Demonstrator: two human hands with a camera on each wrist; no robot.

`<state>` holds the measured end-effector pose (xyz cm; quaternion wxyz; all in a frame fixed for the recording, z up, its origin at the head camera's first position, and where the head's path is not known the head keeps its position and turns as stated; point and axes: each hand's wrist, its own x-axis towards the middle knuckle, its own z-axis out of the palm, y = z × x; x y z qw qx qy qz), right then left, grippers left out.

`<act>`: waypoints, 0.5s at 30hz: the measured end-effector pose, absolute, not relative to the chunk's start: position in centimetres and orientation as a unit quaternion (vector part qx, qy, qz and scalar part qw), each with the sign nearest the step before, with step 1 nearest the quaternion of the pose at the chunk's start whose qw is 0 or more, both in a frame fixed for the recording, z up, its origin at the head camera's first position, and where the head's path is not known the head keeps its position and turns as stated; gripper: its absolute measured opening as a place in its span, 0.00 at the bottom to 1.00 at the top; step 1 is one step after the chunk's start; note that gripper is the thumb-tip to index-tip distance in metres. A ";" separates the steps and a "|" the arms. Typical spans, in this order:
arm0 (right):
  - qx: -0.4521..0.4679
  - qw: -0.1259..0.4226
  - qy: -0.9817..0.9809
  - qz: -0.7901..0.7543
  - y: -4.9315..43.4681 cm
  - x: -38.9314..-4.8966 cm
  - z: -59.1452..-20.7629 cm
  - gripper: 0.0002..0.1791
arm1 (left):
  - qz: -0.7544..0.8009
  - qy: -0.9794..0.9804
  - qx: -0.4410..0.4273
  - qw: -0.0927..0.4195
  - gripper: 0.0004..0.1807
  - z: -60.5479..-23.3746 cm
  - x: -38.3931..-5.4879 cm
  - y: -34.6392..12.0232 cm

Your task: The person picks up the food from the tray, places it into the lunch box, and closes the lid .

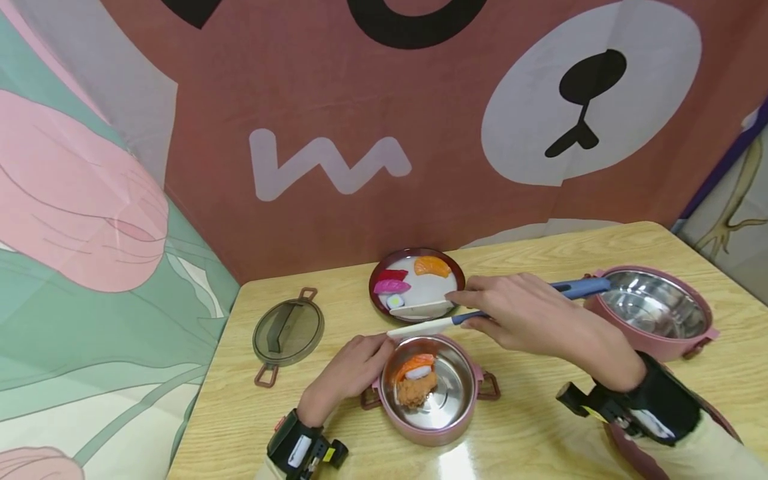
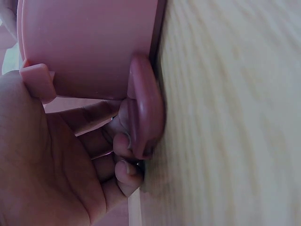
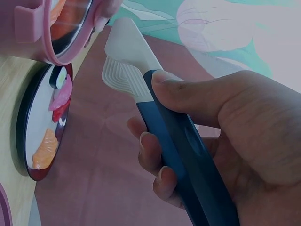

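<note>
My right hand (image 1: 516, 310) grips kitchen tongs (image 3: 174, 141) with blue handles and white ribbed tips. The tips stand a little apart with nothing between them, above the far rim of a pink pot (image 1: 429, 437). In the steel inside of this pot lie a toy fried chicken piece (image 1: 415, 392) and an orange-and-white toy sushi (image 1: 415, 363). At the pot's left side, my left hand (image 1: 351, 370) holds it, fingers curled by the brown side handle (image 2: 146, 108). Behind the pot, a dark-rimmed plate (image 1: 427, 288) bears toy orange, red and magenta slices and a small roll.
A glass lid (image 1: 288, 332) with brown handles lies on the wooden table (image 1: 240, 427) at left. A second pink pot (image 1: 651, 333) stands at right. Part of another round pinkish-brown thing (image 1: 633, 453) shows under my right forearm. A printed cloth backdrop (image 1: 336, 227) rises behind the table.
</note>
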<state>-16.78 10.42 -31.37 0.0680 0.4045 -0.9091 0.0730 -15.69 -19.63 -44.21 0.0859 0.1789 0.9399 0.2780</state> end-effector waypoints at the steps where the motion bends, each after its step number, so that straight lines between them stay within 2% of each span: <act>1: 0.403 0.067 -0.910 0.074 10.4 -16.9 -31.4 0.22 | 0.277 0.940 0.181 0.085 0.31 -44.2 -15.7 -19.6; 7: 0.391 0.059 -0.915 0.077 10.2 -17.4 -31.6 0.21 | 0.286 0.936 0.185 0.087 0.36 -44.3 -15.7 -19.7; 15: 0.378 0.038 -0.921 0.082 9.9 -18.2 -32.2 0.22 | 0.285 0.936 0.190 0.082 0.34 -44.3 -15.7 -19.7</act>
